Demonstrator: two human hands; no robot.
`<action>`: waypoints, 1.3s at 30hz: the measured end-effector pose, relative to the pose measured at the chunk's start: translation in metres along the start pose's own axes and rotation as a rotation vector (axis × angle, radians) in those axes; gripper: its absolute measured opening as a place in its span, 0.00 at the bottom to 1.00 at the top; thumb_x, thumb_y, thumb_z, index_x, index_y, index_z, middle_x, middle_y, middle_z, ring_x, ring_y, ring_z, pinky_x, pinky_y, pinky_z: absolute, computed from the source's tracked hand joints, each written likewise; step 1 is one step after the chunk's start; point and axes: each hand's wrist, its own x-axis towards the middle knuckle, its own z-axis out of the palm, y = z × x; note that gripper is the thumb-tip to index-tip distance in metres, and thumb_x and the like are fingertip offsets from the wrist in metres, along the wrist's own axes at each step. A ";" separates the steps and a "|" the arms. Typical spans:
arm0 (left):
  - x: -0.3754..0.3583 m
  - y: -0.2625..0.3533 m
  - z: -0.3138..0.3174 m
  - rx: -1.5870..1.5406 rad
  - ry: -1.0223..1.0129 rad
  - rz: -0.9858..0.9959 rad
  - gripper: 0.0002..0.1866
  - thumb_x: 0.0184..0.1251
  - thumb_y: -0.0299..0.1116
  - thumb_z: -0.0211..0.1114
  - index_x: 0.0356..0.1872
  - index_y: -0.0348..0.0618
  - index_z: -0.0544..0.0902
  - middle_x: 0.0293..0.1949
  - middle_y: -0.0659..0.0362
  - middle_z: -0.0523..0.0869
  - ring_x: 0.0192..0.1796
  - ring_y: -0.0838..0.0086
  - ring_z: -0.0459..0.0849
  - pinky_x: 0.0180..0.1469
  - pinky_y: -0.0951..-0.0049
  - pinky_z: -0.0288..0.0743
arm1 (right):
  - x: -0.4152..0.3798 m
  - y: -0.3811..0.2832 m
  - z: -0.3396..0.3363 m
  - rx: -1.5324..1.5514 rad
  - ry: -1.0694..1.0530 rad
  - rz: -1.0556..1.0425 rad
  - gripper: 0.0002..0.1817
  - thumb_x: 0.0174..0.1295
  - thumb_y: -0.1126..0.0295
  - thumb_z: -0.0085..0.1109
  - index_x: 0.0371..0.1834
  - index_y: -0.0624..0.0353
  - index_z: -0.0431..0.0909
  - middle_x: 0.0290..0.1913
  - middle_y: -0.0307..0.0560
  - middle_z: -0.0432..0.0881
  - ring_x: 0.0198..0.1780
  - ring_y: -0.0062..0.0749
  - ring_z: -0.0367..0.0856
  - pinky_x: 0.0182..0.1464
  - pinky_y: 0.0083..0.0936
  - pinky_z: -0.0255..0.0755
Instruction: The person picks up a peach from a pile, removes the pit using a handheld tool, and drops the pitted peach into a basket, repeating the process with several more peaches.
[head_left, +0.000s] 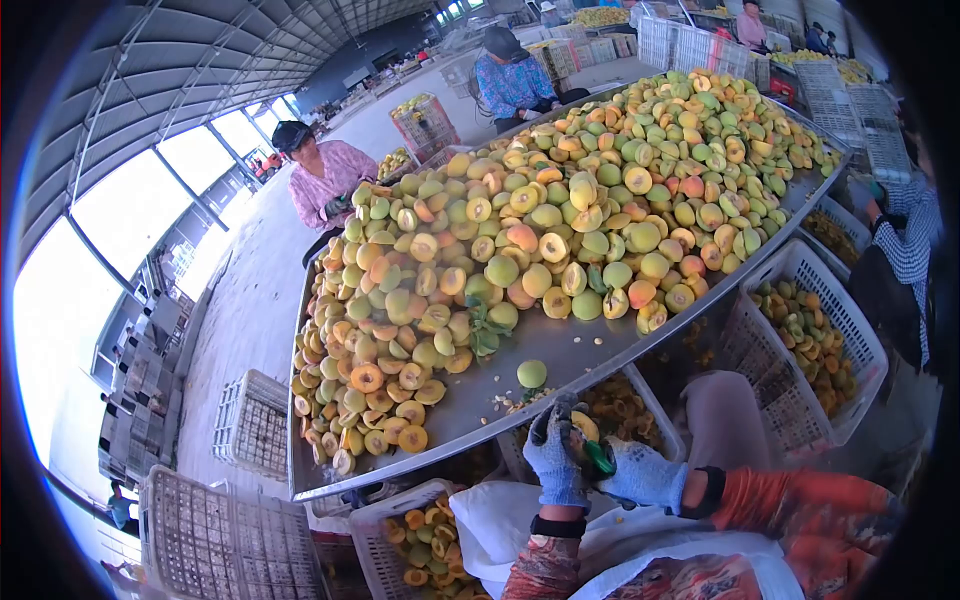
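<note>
Our left hand (555,462) pinches a cut stone fruit (584,426) beside the table (500,390), seemingly steadying it for the green-handled tool (601,458) our right hand (645,474) grips, both held close to us, within the heap's reach.

You get bright daylight glaring white at the left of the frame. Your wide lens curves the edges into black.

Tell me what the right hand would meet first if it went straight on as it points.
The right hand, with the green tool it seems to grip, would likely meet the left hand first, near the yellow fruit; the exact gap is unclear.
</note>
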 end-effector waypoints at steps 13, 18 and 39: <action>0.023 0.007 -0.009 -0.109 -0.024 0.017 0.12 0.63 0.27 0.56 0.43 0.30 0.79 0.39 0.53 0.83 0.42 0.72 0.81 0.46 0.74 0.73 | 0.023 -0.025 -0.028 0.245 -0.342 0.219 0.18 0.50 0.65 0.62 0.38 0.63 0.68 0.21 0.48 0.76 0.17 0.32 0.75 0.20 0.27 0.70; 0.027 0.039 -0.016 -0.091 -0.196 -0.111 0.13 0.61 0.28 0.59 0.44 0.30 0.80 0.38 0.54 0.84 0.39 0.73 0.80 0.45 0.76 0.73 | 0.017 -0.024 -0.027 0.167 -0.166 -0.062 0.14 0.49 0.65 0.60 0.36 0.62 0.74 0.21 0.47 0.76 0.19 0.33 0.73 0.25 0.29 0.69; 0.033 0.005 -0.018 -0.257 -0.183 -0.070 0.18 0.60 0.35 0.57 0.44 0.30 0.78 0.35 0.51 0.84 0.37 0.68 0.83 0.43 0.71 0.77 | 0.023 -0.017 -0.012 0.708 -0.399 0.151 0.13 0.53 0.70 0.61 0.40 0.61 0.75 0.33 0.38 0.77 0.36 0.21 0.73 0.38 0.19 0.68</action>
